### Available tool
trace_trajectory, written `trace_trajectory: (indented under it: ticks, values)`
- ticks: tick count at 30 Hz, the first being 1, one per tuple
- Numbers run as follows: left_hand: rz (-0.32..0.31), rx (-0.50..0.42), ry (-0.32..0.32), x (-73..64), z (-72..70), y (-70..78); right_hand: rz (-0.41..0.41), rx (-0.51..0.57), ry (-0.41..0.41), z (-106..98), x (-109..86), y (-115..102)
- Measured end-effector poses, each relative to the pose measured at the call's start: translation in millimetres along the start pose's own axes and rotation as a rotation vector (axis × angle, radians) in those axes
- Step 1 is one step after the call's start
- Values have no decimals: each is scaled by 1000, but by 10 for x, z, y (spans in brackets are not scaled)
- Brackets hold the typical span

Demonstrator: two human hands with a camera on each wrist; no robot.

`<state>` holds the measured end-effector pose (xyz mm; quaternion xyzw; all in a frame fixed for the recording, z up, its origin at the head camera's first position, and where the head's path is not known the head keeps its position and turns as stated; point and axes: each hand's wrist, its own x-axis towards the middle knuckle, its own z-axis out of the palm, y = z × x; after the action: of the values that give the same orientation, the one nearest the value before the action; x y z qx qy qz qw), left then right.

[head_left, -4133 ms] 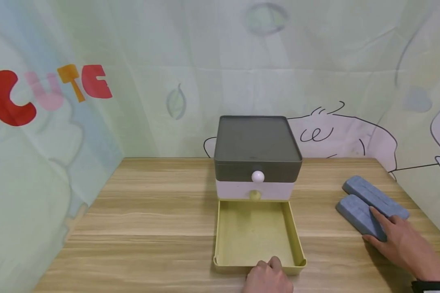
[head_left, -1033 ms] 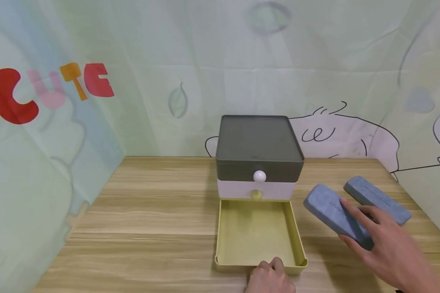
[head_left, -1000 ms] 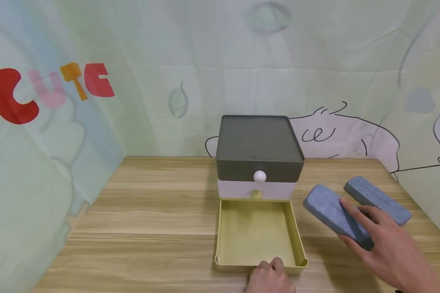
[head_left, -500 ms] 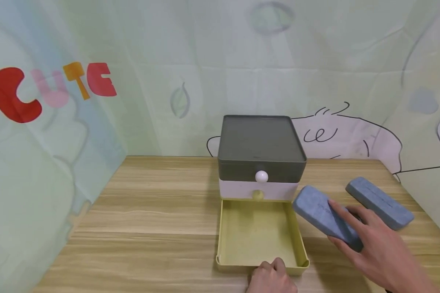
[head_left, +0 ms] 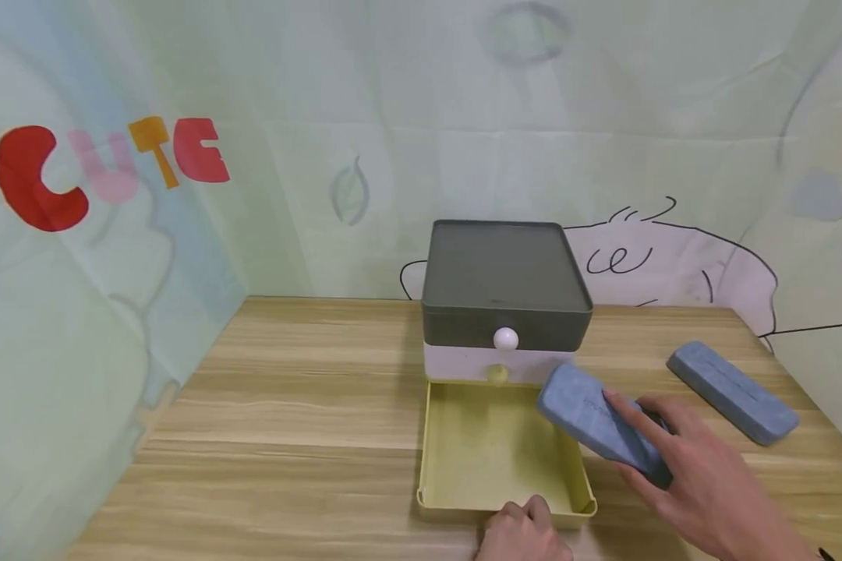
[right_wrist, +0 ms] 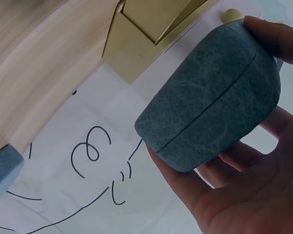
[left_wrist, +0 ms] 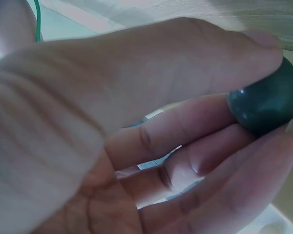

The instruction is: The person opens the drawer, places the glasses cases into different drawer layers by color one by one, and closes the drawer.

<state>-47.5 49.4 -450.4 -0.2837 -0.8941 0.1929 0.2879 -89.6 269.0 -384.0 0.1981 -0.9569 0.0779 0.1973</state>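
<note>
A blue glasses case [head_left: 589,411] is in my right hand [head_left: 705,479], gripped between thumb and fingers. The case is raised, its far end over the right rim of the pulled-out yellow drawer [head_left: 487,460]. In the right wrist view, the seam along the side of the case [right_wrist: 205,105] shows, with fingers beneath it. My left hand [head_left: 525,536] is at the drawer's front. Its thumb and fingers pinch a round dark knob [left_wrist: 267,101] in the left wrist view; the head view hides this knob. The drawer's visible floor holds nothing.
Above the yellow drawer, the small chest has a white drawer [head_left: 463,362] and a dark grey top section [head_left: 505,265], both pushed in. A second blue glasses case [head_left: 733,392] lies on the wooden table [head_left: 288,436] at the right. A printed cloth [head_left: 288,156] hangs behind.
My right hand has lifted the nearer glasses case from beside the other one and carried it left to the drawer's edge. My left hand stays at the drawer front.
</note>
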Motion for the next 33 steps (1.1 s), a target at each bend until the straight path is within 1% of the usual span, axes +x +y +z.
trace_trajectory:
  ticks: [3, 4, 7, 10, 12, 14, 15, 18, 20, 21, 24, 28, 33]
  values:
    - [-12, -7, -28, 3, -7, 16, 1, 5, -15, 16, 7, -43]
    - [-16, -2, -28, 6, -8, 21, -2, 5, -14, 19, 10, -53]
    - [-7, -3, -66, 12, -23, 25, -33, 5, 15, 28, 26, -79]
    - [4, -15, -105, 17, -37, 24, -58, 14, 25, 45, 47, -111]
    - [15, -26, -136, 22, -43, 22, -61, 19, 9, 60, 63, -132]
    - [21, -28, -143, 24, -45, 16, -63, 23, -7, 74, 82, -160]
    - [18, -22, -129, 23, -42, 14, -64, 23, -12, 80, 91, -175]
    - [-5, 6, -38, 16, -17, 11, -84, 20, -5, 101, 127, -220]
    - [-28, 13, 12, 10, -5, 14, -102, 16, 4, 112, 151, -251]
    - [-36, 14, 23, 9, 0, 19, -109, 15, 4, 120, 163, -264]
    - [-33, 2, -28, 12, -7, 35, -112, 23, -15, 126, 186, -291]
    - [-25, -16, -125, 25, -30, 55, -101, 32, -46, 128, 195, -305]
    - [-27, -22, -179, 30, -55, 63, -127, 26, -63, 150, 205, -325]
